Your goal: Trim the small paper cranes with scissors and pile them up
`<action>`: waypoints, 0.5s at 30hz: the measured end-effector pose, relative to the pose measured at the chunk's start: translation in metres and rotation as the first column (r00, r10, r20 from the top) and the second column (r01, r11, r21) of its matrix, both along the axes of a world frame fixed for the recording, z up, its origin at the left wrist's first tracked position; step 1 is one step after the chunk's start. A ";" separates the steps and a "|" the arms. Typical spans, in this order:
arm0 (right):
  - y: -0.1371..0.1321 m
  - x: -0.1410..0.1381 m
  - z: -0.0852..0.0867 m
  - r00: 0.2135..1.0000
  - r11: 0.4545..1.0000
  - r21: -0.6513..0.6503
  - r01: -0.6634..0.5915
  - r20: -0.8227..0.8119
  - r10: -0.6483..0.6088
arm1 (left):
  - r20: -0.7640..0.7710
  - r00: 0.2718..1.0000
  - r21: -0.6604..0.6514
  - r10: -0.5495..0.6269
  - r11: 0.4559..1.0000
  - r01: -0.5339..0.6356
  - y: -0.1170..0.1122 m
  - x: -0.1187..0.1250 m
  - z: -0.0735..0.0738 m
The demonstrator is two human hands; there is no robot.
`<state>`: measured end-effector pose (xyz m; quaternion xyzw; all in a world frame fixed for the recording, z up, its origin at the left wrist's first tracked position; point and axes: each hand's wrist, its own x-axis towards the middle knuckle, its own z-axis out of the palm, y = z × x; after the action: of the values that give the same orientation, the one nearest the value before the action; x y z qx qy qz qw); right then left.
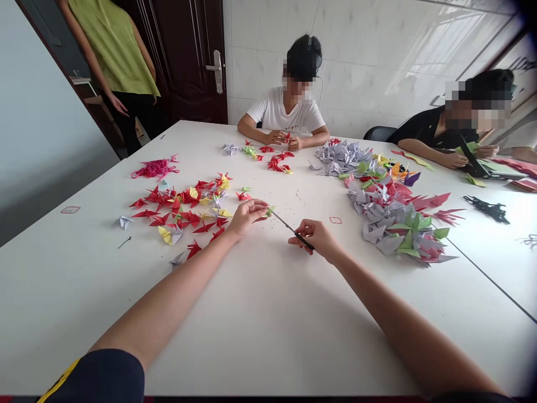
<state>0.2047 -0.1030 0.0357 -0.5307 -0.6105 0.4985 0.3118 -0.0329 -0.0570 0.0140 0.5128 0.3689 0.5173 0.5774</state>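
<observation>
My left hand (248, 215) pinches a small green paper crane (269, 210) just above the white table (260, 313). My right hand (315, 237) is closed round the dark handle of a long thin needle tool (289, 228), whose tip reaches the crane. A spread of red, yellow and grey paper cranes (184, 210) lies to the left of my left hand. Tiny beads (293, 207) are scattered on the table just beyond both hands.
A large heap of grey, red and green cranes (394, 215) lies at the right. Pink string (154, 167) lies far left. A person in white (289, 112) folds red cranes opposite; another in black (444, 131) sits at right; a third stands by the door (188, 56).
</observation>
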 end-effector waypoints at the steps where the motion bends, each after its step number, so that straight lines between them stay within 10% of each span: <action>1: -0.001 -0.001 -0.002 1.000 1.000 -0.011 0.013 -0.012 -0.013 | 0.013 1.000 -0.017 -0.005 1.000 0.005 0.001 0.000 0.000; 9: 0.002 0.001 -0.019 0.996 0.999 -0.011 0.050 -0.074 -0.051 | 0.070 0.991 -0.116 0.114 0.988 -0.106 0.004 0.000 0.002; 15: -0.002 -0.002 -0.027 0.987 0.964 0.224 0.142 -0.103 -0.122 | 0.048 0.987 -0.078 0.155 0.985 -0.151 0.006 0.001 -0.002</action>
<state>0.2022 -0.1054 0.0086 -0.5077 -0.6132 0.4253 0.4306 -0.0322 -0.0513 0.0123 0.4470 0.4102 0.5598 0.5644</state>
